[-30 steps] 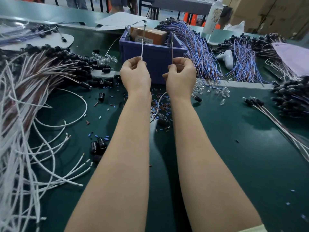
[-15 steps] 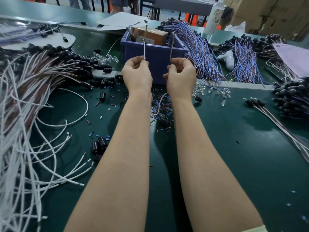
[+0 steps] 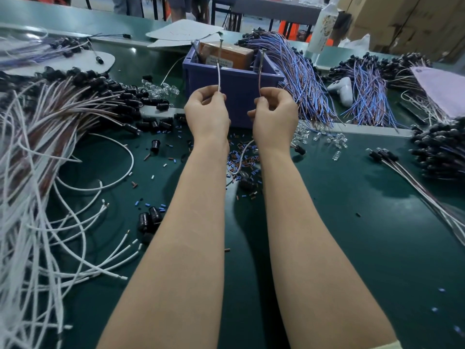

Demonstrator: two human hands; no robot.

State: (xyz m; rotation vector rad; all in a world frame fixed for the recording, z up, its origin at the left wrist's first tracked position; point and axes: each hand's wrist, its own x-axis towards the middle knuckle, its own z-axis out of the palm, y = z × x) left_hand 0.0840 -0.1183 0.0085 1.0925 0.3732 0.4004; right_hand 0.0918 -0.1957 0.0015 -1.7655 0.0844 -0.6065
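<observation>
- White wire (image 3: 219, 74) stands upright in front of the blue bin (image 3: 239, 104), its top end reaching up past the near rim.
- Left hand (image 3: 207, 114) pinches this wire between thumb and forefinger, with the other fingers curled in; the hand is raised just before the bin's near wall.
- Brown wire (image 3: 261, 71) stands upright beside the white one, a little apart, also in front of the bin.
- Right hand (image 3: 275, 115) pinches the brown wire at its lower part, fingers curled, level with the left hand.
- A pale strand (image 3: 242, 157) hangs down between the two forearms on the near side of the bin; I cannot tell which wire it belongs to.
- Small blue and brown offcuts (image 3: 236, 153) lie scattered on the green worktop (image 3: 352, 248) just in front of the bin.
- A cardboard box (image 3: 226, 55) sits inside the bin.
- Blue and purple wires (image 3: 297, 79) lie heaped just right of the bin.
- Clear little bulbs (image 3: 161, 86) lie just left of the bin.
- Loose white wires (image 3: 30, 222) spread far left of the bin, nearer the person.
- Black caps (image 3: 149, 219) lie left of the bin and well in front of it.
</observation>
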